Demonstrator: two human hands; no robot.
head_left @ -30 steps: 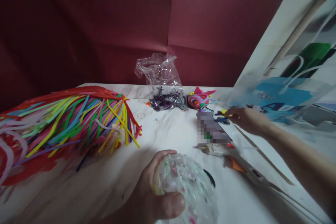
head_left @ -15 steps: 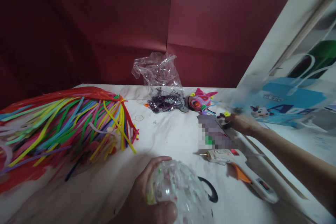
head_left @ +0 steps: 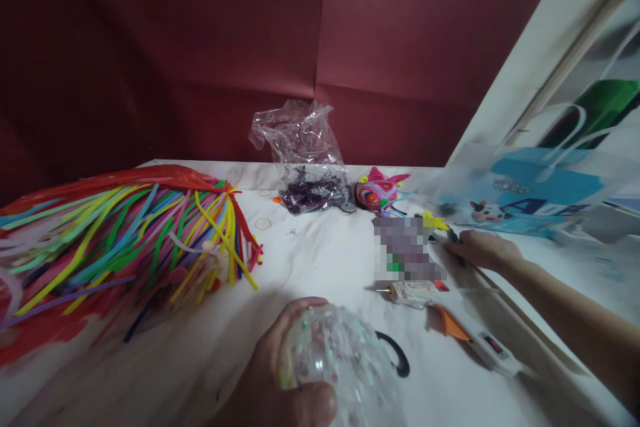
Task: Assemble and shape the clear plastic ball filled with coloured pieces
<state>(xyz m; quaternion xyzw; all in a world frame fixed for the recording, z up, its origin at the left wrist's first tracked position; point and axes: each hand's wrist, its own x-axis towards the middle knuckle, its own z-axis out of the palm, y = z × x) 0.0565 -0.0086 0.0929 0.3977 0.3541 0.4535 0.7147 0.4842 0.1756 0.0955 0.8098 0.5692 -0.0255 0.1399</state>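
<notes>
My left hand (head_left: 290, 373) is wrapped round the left side of a clear, bumpy plastic object (head_left: 345, 367) at the bottom centre. On the right, my right hand (head_left: 483, 250) reaches over the table beside a small dark object (head_left: 454, 240); its fingers are closed together, and what they hold is too small to make out. A white glue gun (head_left: 470, 323) with an orange trigger lies between the two hands, its tip pointing left. Next to the clear object is a black curved piece (head_left: 397, 352).
Colourful pipe cleaners (head_left: 150, 233) in red wrapping lie at the left. Behind stand a clear bag with dark contents (head_left: 313, 193) and a pink decorated figure (head_left: 379, 190). A blurred-out flat item (head_left: 407, 247) and a blue-white bag (head_left: 530, 190) are at the right.
My right hand has moved slightly right and nearer, off the yellow piece, which shows more fully now. The view has shifted slightly. My left hand keeps its hold.
</notes>
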